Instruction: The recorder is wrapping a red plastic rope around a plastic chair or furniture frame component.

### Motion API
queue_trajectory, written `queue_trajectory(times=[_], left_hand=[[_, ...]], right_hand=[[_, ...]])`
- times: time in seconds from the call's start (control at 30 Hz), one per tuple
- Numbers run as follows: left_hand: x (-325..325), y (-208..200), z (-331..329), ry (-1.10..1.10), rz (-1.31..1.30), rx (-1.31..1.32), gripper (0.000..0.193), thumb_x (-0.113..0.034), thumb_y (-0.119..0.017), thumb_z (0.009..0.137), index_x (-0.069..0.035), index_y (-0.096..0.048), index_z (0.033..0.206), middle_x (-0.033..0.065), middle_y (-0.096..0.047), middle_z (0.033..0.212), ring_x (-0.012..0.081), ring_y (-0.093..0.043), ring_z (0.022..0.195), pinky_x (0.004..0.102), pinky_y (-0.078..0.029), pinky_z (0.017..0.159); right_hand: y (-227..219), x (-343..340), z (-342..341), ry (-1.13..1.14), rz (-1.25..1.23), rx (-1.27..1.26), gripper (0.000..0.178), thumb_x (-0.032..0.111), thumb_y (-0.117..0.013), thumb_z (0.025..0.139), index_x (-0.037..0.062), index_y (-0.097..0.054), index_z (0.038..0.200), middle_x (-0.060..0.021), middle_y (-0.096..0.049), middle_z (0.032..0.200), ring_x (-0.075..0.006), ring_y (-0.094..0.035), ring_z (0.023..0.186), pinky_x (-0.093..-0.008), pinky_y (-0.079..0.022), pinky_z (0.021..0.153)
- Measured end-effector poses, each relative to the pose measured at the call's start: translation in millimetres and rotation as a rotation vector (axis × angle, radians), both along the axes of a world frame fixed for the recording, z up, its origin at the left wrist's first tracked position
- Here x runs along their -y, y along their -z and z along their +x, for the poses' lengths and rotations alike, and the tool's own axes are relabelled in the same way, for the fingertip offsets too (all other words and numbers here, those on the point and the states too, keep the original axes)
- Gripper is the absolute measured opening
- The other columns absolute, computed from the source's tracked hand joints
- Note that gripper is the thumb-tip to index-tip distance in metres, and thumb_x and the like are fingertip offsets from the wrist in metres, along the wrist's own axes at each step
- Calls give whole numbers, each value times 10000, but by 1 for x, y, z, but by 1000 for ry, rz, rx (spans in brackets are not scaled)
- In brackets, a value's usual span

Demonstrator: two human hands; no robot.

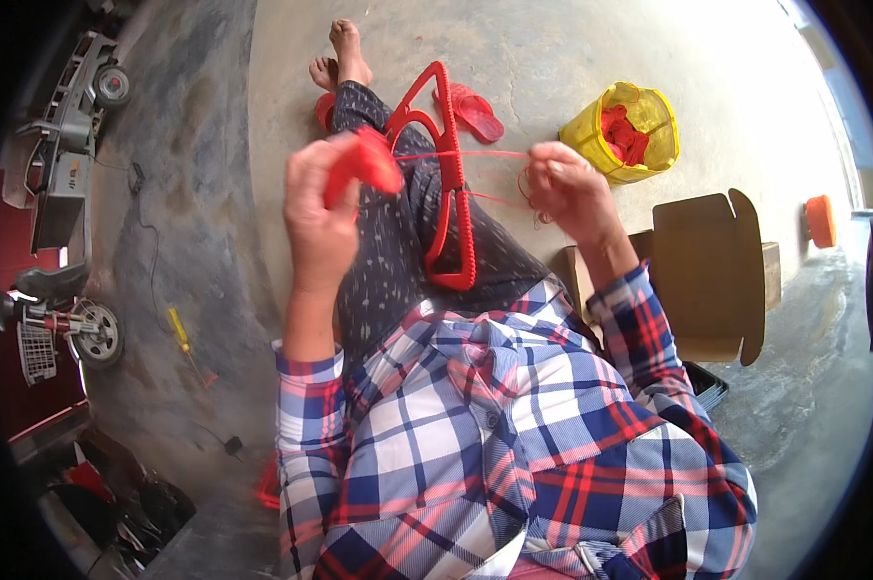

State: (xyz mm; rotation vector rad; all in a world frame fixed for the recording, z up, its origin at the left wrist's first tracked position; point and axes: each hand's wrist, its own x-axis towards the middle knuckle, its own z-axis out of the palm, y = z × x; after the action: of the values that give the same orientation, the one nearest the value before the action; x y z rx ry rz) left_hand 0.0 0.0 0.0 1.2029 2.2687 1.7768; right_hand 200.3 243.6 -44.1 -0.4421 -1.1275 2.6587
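Observation:
My left hand point(313, 198) is closed round a smooth red object point(376, 164), blurred by motion, whose kind I cannot make out. A thin red cord point(489, 153) runs taut from beside it to my right hand point(572, 188), whose fingers are pinched on the cord. More loose cord hangs under the right hand in thin loops. Between the hands, a red plastic frame point(452, 174) with toothed edges and open loops at both ends lies across my legs. The cord passes across its middle bar, and a second strand leads from the frame toward my right hand.
Right of my legs stands a yellow bucket point(670, 145) holding red pieces. Nearer is an open cardboard box point(712, 271). A red slipper point(475, 114) lies by my feet. Far left are parked motorbikes point(69, 174), with a yellow-handled tool point(178, 329) on the floor.

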Motion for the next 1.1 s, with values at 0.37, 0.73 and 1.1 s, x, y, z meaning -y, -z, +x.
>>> queue_trajectory(times=[0.37, 0.73, 1.1], left_hand=[[-32, 35, 57, 370, -570, 16, 278, -59, -731, 675, -20, -644, 937, 187, -668, 909, 380, -651, 868, 405, -519, 780], [-47, 76, 44, 251, 67, 1084, 373, -145, -602, 804, 12, -541, 1137, 72, -587, 1075, 176, -588, 950, 319, -444, 922], [-62, 87, 44, 411, 35, 1336, 246, -70, -587, 919, 4, -550, 1150, 62, -649, 977, 132, -624, 858, 265, -509, 809]], right_hand=[[-12, 28, -33, -646, 1072, 277, 316, 124, -756, 758, 12, -676, 1042, -92, -611, 1140, -200, -583, 1033, -353, -454, 923], [-17, 0, -13, 81, 493, 70, 458, 127, -742, 755, -24, -600, 1163, -123, -517, 1342, -209, -537, 1188, -349, -423, 1003], [-28, -21, 2, 175, -199, -266, 351, 271, -617, 905, 29, -544, 1148, -202, -616, 1143, -367, -549, 1152, -501, -393, 1045]])
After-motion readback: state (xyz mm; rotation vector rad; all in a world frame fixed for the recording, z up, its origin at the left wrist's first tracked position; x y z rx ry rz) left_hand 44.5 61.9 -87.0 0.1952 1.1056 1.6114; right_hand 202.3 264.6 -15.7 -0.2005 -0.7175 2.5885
